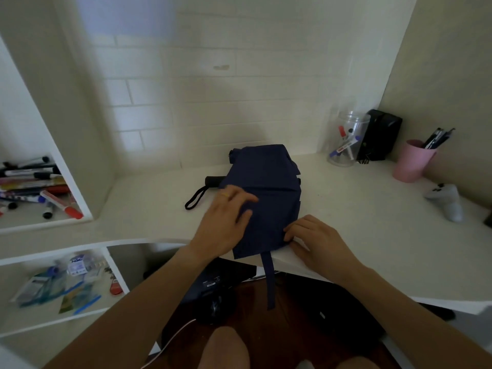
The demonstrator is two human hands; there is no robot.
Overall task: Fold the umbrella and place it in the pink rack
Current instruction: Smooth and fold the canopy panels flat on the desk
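Two hands flatten my navy umbrella (269, 182) for folding: left hand (223, 222) splayed at 8 o'clock, right hand (316, 241) pinching the 4 o'clock hem.

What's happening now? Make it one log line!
stage: folding | umbrella: flat on desk, strap hanging off edge | left hand: pressing umbrella | right hand: at umbrella's edge, grip unclear

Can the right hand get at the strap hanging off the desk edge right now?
Probably yes. The strap hangs free just beside the right hand, with nothing between them. It would first have to leave the umbrella edge.
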